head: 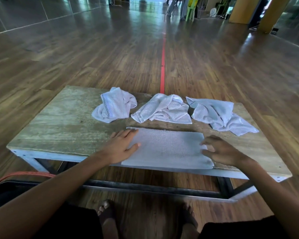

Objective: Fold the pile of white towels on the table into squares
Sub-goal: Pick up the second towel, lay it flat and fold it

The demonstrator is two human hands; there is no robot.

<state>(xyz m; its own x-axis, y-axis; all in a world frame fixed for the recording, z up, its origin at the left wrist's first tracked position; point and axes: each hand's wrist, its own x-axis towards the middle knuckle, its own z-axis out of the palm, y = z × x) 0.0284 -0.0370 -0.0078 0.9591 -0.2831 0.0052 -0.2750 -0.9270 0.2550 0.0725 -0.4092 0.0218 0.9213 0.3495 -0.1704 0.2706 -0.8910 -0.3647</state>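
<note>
Your bare feet [107,214] rest below the table [59,121], where the flat towel [167,149] lies as a wide rectangle at the near edge, with three crumpled towels [162,109] along the far side. Keep your left hand [121,145], fingers straight and pressed on the left end, as an anchor, and carry the right end across until edges match. Your right hand [221,150] is blurred, fingers spread apart; I cannot tell whether it touches the cloth, and the towel's layers are hidden
</note>
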